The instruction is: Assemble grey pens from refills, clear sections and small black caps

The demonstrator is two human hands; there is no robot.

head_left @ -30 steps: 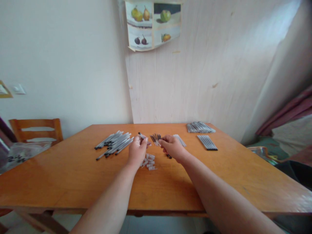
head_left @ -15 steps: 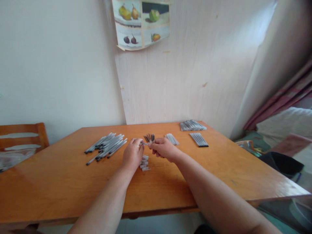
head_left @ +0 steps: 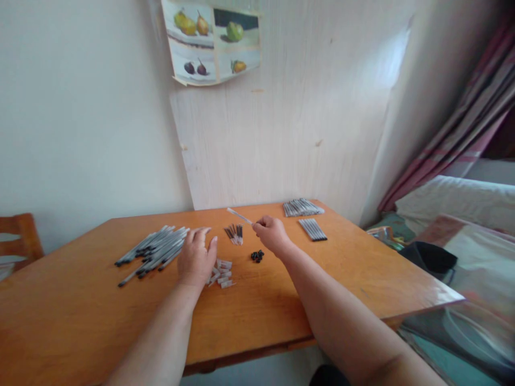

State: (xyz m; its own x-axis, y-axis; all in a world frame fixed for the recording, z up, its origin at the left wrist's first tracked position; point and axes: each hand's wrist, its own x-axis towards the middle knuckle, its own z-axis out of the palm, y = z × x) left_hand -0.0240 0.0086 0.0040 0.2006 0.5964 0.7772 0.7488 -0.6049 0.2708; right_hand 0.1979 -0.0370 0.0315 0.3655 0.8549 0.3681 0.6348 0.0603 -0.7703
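Note:
My right hand (head_left: 271, 234) is closed on the near end of a thin translucent pen tube (head_left: 240, 216), which points up and left. Open, with its fingers stretched out and thumb apart, my left hand (head_left: 197, 256) hovers at the right edge of a loose pile of grey pens with black ends (head_left: 151, 249). Beside it lie short whitish clear pieces (head_left: 223, 274), partly hidden by the hand. Several dark thin sticks with pale ends (head_left: 234, 234) are fanned out between the hands. A small cluster of black plugs (head_left: 257, 256) sits below my right hand.
On the right of the wooden table (head_left: 249, 316) is a row of pens with black ends (head_left: 313, 229). Behind it stands a bundle of pens (head_left: 302, 207). A chair (head_left: 20, 236) is at the left, a black bag (head_left: 429, 260) beyond the right edge.
My hands have moved apart: the left went left and opened, the right now holds the pen tube alone. The black plugs have come into sight. The view has turned slightly right.

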